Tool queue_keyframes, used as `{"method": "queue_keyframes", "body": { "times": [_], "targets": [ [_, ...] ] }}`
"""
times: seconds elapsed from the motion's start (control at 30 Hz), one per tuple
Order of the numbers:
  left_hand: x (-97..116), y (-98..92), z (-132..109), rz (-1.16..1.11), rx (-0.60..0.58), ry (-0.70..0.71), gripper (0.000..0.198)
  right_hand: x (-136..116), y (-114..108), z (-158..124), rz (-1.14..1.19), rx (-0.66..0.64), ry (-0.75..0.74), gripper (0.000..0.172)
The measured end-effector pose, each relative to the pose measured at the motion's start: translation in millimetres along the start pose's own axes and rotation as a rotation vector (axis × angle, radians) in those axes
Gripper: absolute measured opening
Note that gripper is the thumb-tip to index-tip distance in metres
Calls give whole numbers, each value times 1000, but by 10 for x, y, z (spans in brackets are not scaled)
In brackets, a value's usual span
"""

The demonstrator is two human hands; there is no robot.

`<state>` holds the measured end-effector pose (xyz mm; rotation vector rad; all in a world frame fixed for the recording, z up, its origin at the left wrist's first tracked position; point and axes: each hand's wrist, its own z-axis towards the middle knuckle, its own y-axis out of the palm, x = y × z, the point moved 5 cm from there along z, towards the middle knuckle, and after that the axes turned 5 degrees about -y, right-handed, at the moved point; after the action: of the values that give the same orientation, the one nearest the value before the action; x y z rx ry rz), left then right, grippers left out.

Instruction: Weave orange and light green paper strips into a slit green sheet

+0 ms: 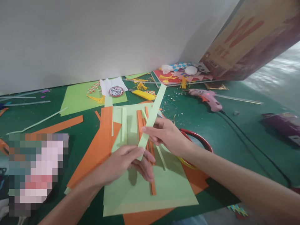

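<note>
A long pale green paper strip (155,107) is held slanting up and away above the worktable. My left hand (131,161) pinches its near end between thumb and fingers. Farther up the same strip, my right hand (164,132) grips it with the thumb on top. Beneath both hands lies a large pale green paper sheet (173,187). Narrow orange paper strips (152,187) and thin green strips (124,125) rest on that sheet. Orange paper (93,150) spreads out on the left. Red-handled scissors (203,137) sit partly hidden behind my right forearm.
A pink glue gun (206,98) with a black cord lies on the right. Toward the back are a yellow utility knife (142,94), a round patterned piece (116,91) and yellow tassels (184,82). A purple packet (283,126) rests at far right. A pale wall (93,37) closes off the back.
</note>
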<state>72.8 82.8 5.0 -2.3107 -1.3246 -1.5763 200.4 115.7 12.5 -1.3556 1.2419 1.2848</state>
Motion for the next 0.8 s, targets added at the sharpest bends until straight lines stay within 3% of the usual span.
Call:
{"method": "queue_keyframes", "body": {
  "times": [0.4, 0.63, 0.8],
  "targets": [
    [-21, -19, -22, 111, 9, -61, 28, -18, -4, -16, 39, 60, -35, 41],
    [74, -36, -30, 154, 115, 28, 34, -3, 157, -86, -41, -131, -3, 35],
    [57, -12, -53, 225, 62, 23, 36, -45, 40, -38, -82, -48, -37, 45]
  ]
}}
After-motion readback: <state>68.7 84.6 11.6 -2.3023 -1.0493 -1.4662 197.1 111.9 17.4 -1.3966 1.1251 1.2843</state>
